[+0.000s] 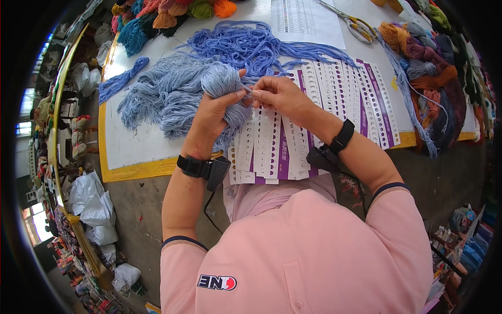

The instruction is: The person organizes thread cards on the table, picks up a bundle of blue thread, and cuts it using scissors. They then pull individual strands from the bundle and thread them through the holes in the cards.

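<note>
My left hand (215, 109) is wrapped round a gathered bundle of light blue thread (220, 78), its thumb pointing toward my other hand. Close beside it, my right hand (285, 97) pinches light blue strands between thumb and fingertips. Under and left of the bundle spreads a loose heap of light blue thread (167, 94). Behind that lies a tangled pile of deeper blue thread (235, 44), with strands trailing right. Long white-and-purple cards with punched holes (286, 144) fan out below and right of my right hand, overlapping each other and reaching past the table's front edge.
A short blue skein (124, 78) lies at the table's left edge. Scissors (361, 30) rest beside a printed sheet (308, 23) at the back. Coloured skeins (170, 13) sit back left, and more skeins (426, 68) hang over the right side. The white table has a yellow border (138, 171).
</note>
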Demonstrator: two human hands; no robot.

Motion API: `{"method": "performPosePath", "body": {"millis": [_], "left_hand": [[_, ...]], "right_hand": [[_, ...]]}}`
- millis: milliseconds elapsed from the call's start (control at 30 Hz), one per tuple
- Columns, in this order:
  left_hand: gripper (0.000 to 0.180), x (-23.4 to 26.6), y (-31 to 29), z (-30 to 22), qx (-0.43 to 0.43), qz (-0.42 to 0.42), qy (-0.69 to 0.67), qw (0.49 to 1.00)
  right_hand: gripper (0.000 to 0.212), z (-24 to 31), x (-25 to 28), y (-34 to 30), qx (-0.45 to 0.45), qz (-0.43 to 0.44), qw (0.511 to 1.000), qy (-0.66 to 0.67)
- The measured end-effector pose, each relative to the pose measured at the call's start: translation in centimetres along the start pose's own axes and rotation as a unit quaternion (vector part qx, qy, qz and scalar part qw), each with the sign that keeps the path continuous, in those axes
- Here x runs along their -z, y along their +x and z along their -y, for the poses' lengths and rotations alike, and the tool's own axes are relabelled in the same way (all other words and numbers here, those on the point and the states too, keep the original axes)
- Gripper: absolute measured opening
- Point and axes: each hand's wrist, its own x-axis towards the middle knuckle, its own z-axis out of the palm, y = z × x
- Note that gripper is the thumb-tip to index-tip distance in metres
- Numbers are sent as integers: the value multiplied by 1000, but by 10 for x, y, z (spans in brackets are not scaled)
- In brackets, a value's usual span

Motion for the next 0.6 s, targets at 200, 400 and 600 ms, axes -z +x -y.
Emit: {"method": "performPosePath", "body": {"millis": [200, 400, 600], "left_hand": [[43, 5, -6, -12, 59, -19, -85, 994], [58, 63, -11, -70, -121, 121, -391, 904], [74, 225, -58, -181, -271, -51, -190, 942]], "right_hand": [[12, -5, 15, 0, -17, 2, 976, 217], [13, 26, 40, -19, 40, 58, 975, 209], [25, 77, 177, -56, 290, 88, 882, 360]]}}
